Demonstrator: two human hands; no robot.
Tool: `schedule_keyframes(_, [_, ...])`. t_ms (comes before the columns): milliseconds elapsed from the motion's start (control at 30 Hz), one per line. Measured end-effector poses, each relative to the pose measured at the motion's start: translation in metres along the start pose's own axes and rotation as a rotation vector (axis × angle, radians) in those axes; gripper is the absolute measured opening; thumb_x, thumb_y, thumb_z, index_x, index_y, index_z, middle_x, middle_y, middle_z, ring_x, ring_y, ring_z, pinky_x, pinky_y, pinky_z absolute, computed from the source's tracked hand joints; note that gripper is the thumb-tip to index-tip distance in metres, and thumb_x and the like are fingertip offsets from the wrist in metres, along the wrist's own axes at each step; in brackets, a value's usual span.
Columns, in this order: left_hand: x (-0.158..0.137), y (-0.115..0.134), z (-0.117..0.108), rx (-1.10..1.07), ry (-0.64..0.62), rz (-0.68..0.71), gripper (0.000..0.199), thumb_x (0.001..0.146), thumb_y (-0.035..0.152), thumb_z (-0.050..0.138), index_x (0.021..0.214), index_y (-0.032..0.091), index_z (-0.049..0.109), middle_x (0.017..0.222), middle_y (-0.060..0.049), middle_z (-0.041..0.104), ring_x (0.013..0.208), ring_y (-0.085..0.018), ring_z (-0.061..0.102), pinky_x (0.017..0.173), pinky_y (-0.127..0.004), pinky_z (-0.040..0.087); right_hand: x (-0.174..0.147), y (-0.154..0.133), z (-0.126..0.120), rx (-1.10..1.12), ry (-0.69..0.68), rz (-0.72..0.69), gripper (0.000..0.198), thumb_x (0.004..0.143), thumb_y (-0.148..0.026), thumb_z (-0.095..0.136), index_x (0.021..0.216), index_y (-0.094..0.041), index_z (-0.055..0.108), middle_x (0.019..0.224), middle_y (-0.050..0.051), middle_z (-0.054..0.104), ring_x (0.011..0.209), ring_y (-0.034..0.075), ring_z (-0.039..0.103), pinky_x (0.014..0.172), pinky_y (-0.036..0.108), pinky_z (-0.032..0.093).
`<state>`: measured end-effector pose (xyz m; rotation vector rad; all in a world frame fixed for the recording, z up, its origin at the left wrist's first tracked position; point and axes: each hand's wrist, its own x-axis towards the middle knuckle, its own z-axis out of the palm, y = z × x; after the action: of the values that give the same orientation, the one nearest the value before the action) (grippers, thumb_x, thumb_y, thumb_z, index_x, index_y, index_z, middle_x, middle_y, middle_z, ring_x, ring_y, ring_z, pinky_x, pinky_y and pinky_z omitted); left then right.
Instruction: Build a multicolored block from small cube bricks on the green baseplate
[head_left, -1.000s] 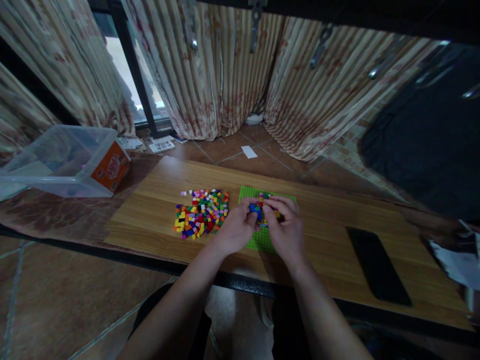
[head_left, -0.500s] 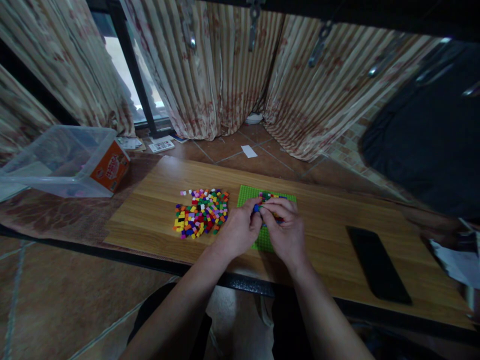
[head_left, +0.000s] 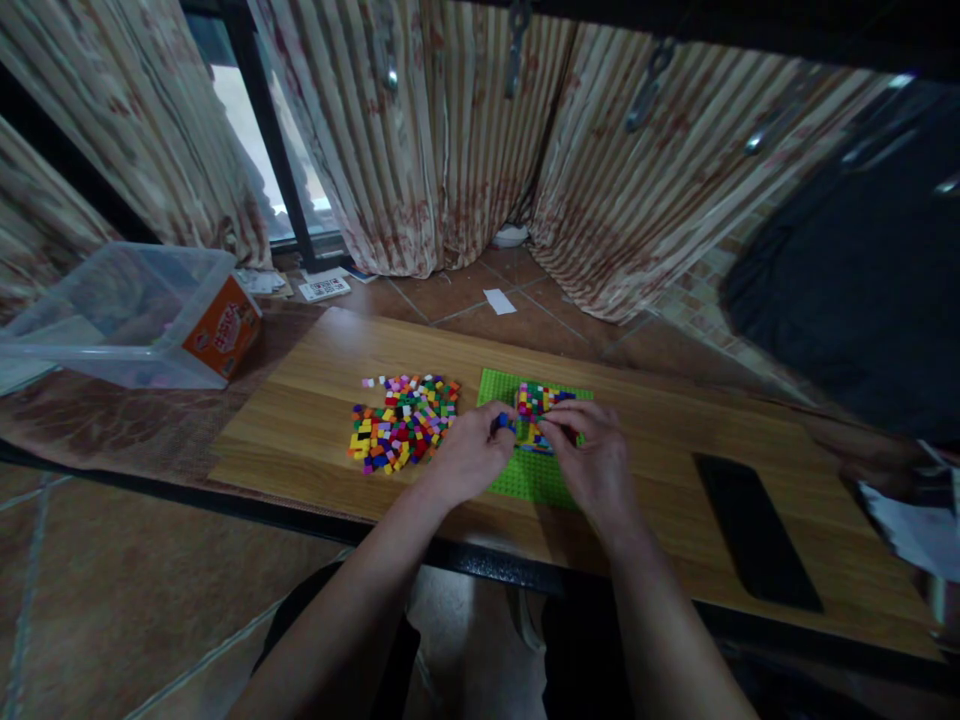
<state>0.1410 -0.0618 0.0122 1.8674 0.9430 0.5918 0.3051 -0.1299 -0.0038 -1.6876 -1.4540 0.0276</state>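
Observation:
A green studded baseplate (head_left: pixel 536 480) lies on the wooden board, with a block of multicoloured toy bricks (head_left: pixel 534 398) built on its far part. My left hand (head_left: pixel 471 455) is over the plate's left edge, its fingers closed on blue bricks (head_left: pixel 503 423). My right hand (head_left: pixel 592 455) is above the plate's right side, thumb and fingertips pinched together at the built bricks. Whatever sits in that pinch is too small to make out. Left of my left hand spreads a pile of loose coloured bricks (head_left: pixel 405 425).
A clear plastic bin (head_left: pixel 142 350) with an orange label stands at the left. On the right of the wooden board (head_left: pixel 652 430) lies a black phone-shaped slab (head_left: pixel 757 530). Curtains (head_left: pixel 465 150) hang behind, and a white paper (head_left: pixel 499 301) is on the floor.
My hands, together over the baseplate before, have moved apart. The left has gone slightly left with the blue bricks, the right slightly right. More of the built bricks shows between them.

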Motion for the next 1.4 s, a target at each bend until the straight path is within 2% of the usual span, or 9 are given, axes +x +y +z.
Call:
schedule_keyframes(233, [-0.003, 0.004, 0.003, -0.003, -0.071, 0.004, 0.043, 0.081, 0.017, 0.041, 0.117, 0.014, 0.066, 0.066, 0.001, 0.064, 0.056, -0.014, 0.054, 0.057, -0.025, 0.043, 0.000, -0.007, 0.005, -0.125, -0.052, -0.072, 0.014, 0.086, -0.025, 0.060, 0.082, -0.023, 0.074, 0.095, 0.007, 0.068, 0.098, 0.026, 0.057, 0.091, 0.047, 0.045])
schedule_keyframes(433, [-0.004, 0.005, 0.008, 0.007, -0.083, 0.067, 0.038, 0.080, 0.012, 0.042, 0.107, 0.016, 0.069, 0.071, -0.001, 0.065, 0.066, -0.015, 0.058, 0.066, -0.027, 0.047, -0.001, -0.006, 0.010, -0.145, -0.054, -0.089, 0.014, 0.086, -0.024, 0.059, 0.084, -0.024, 0.073, 0.098, 0.007, 0.067, 0.100, 0.027, 0.055, 0.092, 0.048, 0.045])
schedule_keyframes(567, [-0.003, 0.005, 0.011, 0.018, -0.093, 0.073, 0.037, 0.081, 0.012, 0.041, 0.107, 0.016, 0.068, 0.075, -0.002, 0.066, 0.071, -0.017, 0.060, 0.069, -0.028, 0.048, -0.002, -0.005, 0.012, -0.084, -0.028, -0.043, 0.012, 0.084, -0.024, 0.061, 0.083, -0.025, 0.073, 0.098, 0.007, 0.067, 0.101, 0.027, 0.057, 0.093, 0.048, 0.045])
schedule_keyframes(767, [-0.003, 0.005, 0.011, 0.030, -0.065, 0.078, 0.041, 0.081, 0.012, 0.044, 0.114, 0.015, 0.067, 0.080, -0.004, 0.068, 0.074, -0.017, 0.061, 0.076, -0.031, 0.050, -0.001, -0.002, 0.010, 0.051, 0.054, 0.106, 0.010, 0.082, -0.028, 0.064, 0.081, -0.023, 0.073, 0.100, 0.007, 0.068, 0.100, 0.026, 0.061, 0.093, 0.048, 0.045])
schedule_keyframes(900, [-0.004, 0.005, 0.012, 0.062, -0.057, 0.078, 0.042, 0.081, 0.012, 0.044, 0.116, 0.014, 0.067, 0.081, -0.005, 0.069, 0.073, -0.017, 0.062, 0.078, -0.032, 0.051, -0.001, 0.000, 0.011, 0.047, 0.117, 0.170, 0.013, 0.082, -0.030, 0.063, 0.086, -0.022, 0.072, 0.105, 0.009, 0.066, 0.103, 0.026, 0.059, 0.094, 0.048, 0.044])
schedule_keyframes(1067, [-0.004, 0.006, 0.012, 0.083, -0.055, 0.085, 0.042, 0.082, 0.012, 0.043, 0.116, 0.014, 0.067, 0.078, -0.004, 0.069, 0.073, -0.017, 0.062, 0.079, -0.032, 0.051, -0.002, 0.000, 0.017, 0.016, 0.128, 0.189, 0.013, 0.079, -0.032, 0.066, 0.087, -0.022, 0.070, 0.107, 0.010, 0.063, 0.107, 0.028, 0.055, 0.096, 0.050, 0.041])
schedule_keyframes(1400, [-0.006, 0.005, 0.013, 0.091, -0.053, 0.095, 0.045, 0.082, 0.012, 0.043, 0.121, 0.013, 0.066, 0.078, -0.005, 0.070, 0.071, -0.018, 0.062, 0.079, -0.034, 0.052, -0.001, 0.001, 0.022, -0.005, 0.132, 0.192, 0.012, 0.079, -0.033, 0.066, 0.075, -0.023, 0.070, 0.103, 0.009, 0.062, 0.107, 0.029, 0.055, 0.098, 0.050, 0.039])
